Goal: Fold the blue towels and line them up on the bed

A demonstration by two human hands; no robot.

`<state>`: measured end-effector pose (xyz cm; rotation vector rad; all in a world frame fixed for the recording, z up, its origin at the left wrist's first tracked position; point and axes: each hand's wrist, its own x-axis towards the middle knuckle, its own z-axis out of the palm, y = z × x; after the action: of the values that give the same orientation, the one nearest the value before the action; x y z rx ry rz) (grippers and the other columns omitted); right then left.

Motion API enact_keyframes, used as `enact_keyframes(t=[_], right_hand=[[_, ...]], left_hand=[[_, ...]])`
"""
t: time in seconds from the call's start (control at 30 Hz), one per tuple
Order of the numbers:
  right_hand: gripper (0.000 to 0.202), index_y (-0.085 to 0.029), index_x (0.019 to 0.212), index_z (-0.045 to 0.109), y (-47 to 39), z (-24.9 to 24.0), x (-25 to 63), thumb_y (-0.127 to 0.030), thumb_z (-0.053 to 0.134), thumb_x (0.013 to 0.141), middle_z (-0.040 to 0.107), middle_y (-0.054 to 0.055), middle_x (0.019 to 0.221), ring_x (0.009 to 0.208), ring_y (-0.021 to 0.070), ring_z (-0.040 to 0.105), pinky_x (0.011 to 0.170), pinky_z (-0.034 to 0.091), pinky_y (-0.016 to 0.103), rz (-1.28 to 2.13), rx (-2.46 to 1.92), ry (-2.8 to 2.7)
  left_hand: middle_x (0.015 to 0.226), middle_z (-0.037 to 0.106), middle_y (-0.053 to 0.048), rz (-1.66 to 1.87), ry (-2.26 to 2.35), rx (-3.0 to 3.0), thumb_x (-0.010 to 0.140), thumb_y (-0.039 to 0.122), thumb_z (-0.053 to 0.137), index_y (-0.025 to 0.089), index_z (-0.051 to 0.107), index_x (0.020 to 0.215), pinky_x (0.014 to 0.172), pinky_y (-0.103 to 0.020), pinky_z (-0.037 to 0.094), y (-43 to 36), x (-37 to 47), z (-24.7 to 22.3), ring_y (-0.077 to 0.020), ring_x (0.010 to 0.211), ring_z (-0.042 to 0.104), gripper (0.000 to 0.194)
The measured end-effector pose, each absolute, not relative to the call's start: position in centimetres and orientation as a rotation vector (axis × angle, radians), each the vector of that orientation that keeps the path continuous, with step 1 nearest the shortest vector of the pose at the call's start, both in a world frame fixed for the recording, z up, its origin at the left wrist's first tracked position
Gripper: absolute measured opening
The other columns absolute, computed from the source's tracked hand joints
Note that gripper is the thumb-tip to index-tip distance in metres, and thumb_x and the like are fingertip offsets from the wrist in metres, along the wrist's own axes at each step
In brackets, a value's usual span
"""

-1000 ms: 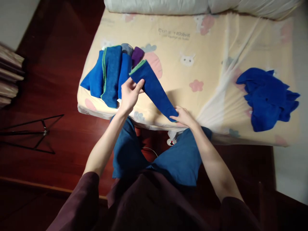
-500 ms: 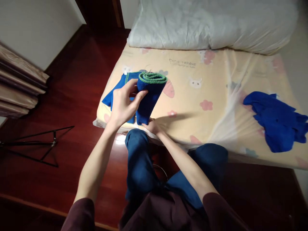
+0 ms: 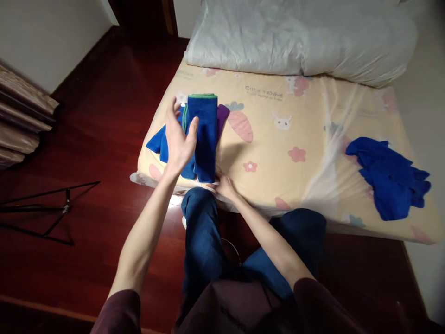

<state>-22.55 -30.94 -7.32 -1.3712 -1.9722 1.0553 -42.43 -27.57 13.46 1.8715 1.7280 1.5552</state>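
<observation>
A blue cloth (image 3: pixel 205 139) with green edging lies folded into a narrow upright-running strip at the left part of the bed. Beside its left edge, my left hand (image 3: pixel 179 144) is open, thumb and fingers spread, holding nothing. My right hand (image 3: pixel 225 186) rests low at the cloth's bottom right corner, its fingers apart and touching or almost touching the hem; the fingertips are partly hidden. Partly covered by the folded strip are more blue cloths (image 3: pixel 162 141) on the left and a purple cloth (image 3: pixel 223 116) on the right.
The bed (image 3: pixel 264 171) has a yellow patterned cover under clear plastic. A crumpled pile of blue cloth (image 3: pixel 389 178) lies at its right side. A wrapped white bundle (image 3: pixel 295 37) spans the back. On the floor at left stand black tripod legs (image 3: pixel 66 208), near a curtain (image 3: pixel 24 120).
The blue cloth, held up and curled in both hands before, now lies flat on the other cloths. My left hand has let go and opened. The purple cloth has come into view.
</observation>
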Motion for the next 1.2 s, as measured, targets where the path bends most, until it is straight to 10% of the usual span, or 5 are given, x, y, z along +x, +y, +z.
enact_keyframes(t=[0.27, 0.5, 0.93, 1.1, 1.2], right_hand=[[0.036, -0.02, 0.127, 0.07, -38.3, -8.2, -12.3, -0.028, 0.067, 0.092, 0.073, 0.013, 0.129, 0.124, 0.0272, 0.067, 0.111, 0.054, 0.047, 0.764, -1.423, -1.796], [0.028, -0.023, 0.12, 0.073, -44.0, -6.3, 0.6, -0.022, 0.057, 0.098, 0.074, 0.01, 0.125, 0.122, 0.0263, 0.067, 0.11, 0.055, 0.05, 0.498, -1.517, -1.777], [0.029, -0.026, 0.118, 0.074, -44.8, -2.3, 10.6, -0.018, 0.055, 0.098, 0.072, 0.008, 0.13, 0.125, 0.0229, 0.064, 0.112, 0.052, 0.045, 0.419, -1.682, -1.571], [0.031, -0.021, 0.121, 0.073, -41.9, -2.2, 20.0, -0.02, 0.055, 0.096, 0.063, 0.014, 0.144, 0.138, 0.0275, 0.057, 0.124, 0.037, 0.052, 0.238, -1.94, -1.405], [0.038, -0.016, 0.126, 0.071, -38.4, -1.5, 27.2, -0.016, 0.053, 0.093, 0.054, 0.018, 0.153, 0.147, 0.0294, 0.047, 0.127, 0.031, 0.054, 0.102, -2.122, -1.29]], left_hand=[[0.173, 0.023, -0.018, 0.495, 1.621, 2.538, 0.097, 0.031, 0.059, 0.014, 0.049, 0.153, 0.131, -0.063, 0.007, -30.7, -35.4, 4.8, -0.036, 0.163, 0.005, 0.06], [0.175, 0.004, -0.018, 0.41, 2.058, 2.19, 0.094, 0.03, 0.057, 0.017, 0.047, 0.158, 0.12, -0.08, 0.006, -27.9, -37.0, 0.1, -0.0476, 0.16, -0.009, 0.066], [0.175, 0.012, -0.001, 0.617, 1.983, 2.453, 0.1, 0.047, 0.046, 0.033, 0.046, 0.157, 0.123, -0.069, 0.024, -26.2, -40.0, -0.1, -0.0416, 0.16, 0.014, 0.059], [0.175, 0.005, 0.009, 0.786, 1.814, 2.426, 0.093, 0.038, 0.056, 0.055, 0.019, 0.164, 0.125, -0.071, 0.019, -36.4, -33.8, 0.5, -0.0383, 0.16, 0.013, 0.082], [0.175, 0.015, 0.001, 0.606, 1.533, 2.439, 0.091, 0.029, 0.056, 0.047, 0.026, 0.165, 0.122, -0.069, 0.033, -45.2, -31.8, -1.1, -0.0415, 0.156, 0.027, 0.082]])
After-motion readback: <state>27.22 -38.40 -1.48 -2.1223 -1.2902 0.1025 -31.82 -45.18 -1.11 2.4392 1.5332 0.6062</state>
